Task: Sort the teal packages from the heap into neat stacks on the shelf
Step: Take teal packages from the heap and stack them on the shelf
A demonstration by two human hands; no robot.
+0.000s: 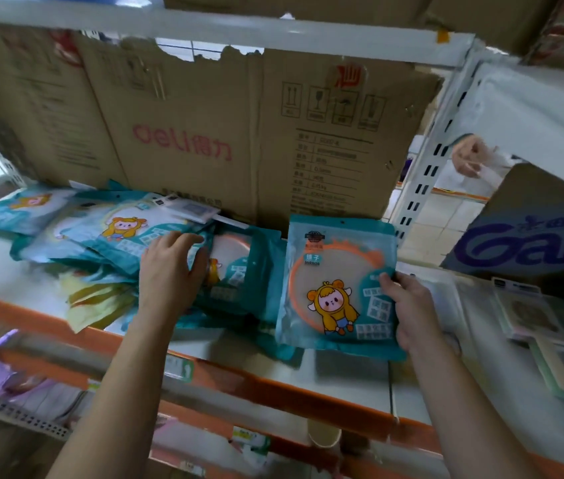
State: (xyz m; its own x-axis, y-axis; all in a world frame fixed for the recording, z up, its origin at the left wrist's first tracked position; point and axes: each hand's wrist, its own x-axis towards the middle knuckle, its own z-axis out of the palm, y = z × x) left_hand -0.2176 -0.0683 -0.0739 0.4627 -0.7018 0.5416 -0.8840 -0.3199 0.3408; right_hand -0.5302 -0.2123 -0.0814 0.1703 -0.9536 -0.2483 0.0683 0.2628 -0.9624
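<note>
A heap of teal mirror packages [107, 233] with a cartoon figure lies across the left and middle of the white shelf [346, 371]. My left hand [169, 271] rests on the heap's right part, fingers curled over the edge of one teal package [235, 271]. My right hand [411, 312] grips the right edge of a single teal package [335, 288], thumb on its front. That package stands tilted up at the heap's right end, face towards me.
A large flattened cardboard box [239, 133] stands behind the heap. Yellow packets [97, 302] stick out at the shelf's orange front edge. Clear-packed brushes [532, 326] lie to the right, beside a white upright [422, 178]. Another person's hand [470, 160] shows at far right.
</note>
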